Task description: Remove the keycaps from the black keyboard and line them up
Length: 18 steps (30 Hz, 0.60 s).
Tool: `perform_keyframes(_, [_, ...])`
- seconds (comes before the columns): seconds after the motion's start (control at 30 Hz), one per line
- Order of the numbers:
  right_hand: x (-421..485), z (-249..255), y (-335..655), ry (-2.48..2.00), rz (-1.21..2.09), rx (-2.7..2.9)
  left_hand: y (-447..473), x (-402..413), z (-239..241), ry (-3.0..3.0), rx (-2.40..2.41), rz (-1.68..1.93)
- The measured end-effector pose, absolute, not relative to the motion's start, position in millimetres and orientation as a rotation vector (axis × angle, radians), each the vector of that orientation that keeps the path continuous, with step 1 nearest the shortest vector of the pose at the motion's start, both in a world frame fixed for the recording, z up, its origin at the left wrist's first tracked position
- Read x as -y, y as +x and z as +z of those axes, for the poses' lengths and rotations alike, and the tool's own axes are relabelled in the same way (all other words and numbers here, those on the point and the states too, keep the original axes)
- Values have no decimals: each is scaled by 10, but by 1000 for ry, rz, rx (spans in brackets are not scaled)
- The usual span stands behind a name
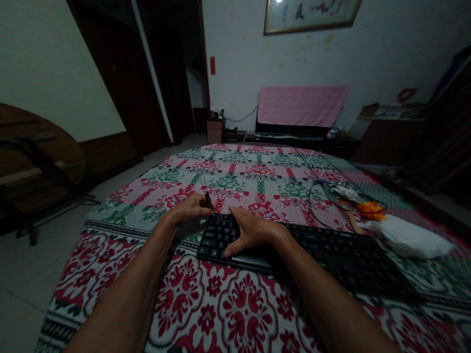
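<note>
A black keyboard (331, 250) lies across a table under a red, green and white flowered cloth (228, 304). My right hand (252, 230) rests flat on the keyboard's left end, fingers spread over the keys. My left hand (189, 208) sits just beyond the keyboard's left corner, fingers pinched round a thin dark stick-like tool (208, 200) whose tip points at the keys. What the tool is I cannot make out in the dim light.
A black cable (316, 196), an orange item (370, 210) and a crumpled white cloth (405, 238) lie right of the keyboard. Beyond the table stand a pink-covered unit (301, 105), a dark doorway (169, 73) and a folded wooden table (37, 162) at left.
</note>
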State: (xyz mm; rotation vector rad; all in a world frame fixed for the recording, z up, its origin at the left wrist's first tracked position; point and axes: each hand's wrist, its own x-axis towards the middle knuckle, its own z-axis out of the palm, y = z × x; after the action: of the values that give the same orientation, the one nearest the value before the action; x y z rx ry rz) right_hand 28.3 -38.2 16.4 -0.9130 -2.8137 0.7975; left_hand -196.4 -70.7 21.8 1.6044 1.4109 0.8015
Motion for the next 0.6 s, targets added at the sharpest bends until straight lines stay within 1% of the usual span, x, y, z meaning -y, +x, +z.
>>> perform_keyframes(0.2, [383,174,316,-911,843,2902,-1946,721,238,1588,-1430,803])
perform_keyframes(0.6, [461,229,276,-920,762,3018,-1893,694,195,1609,-1448,881])
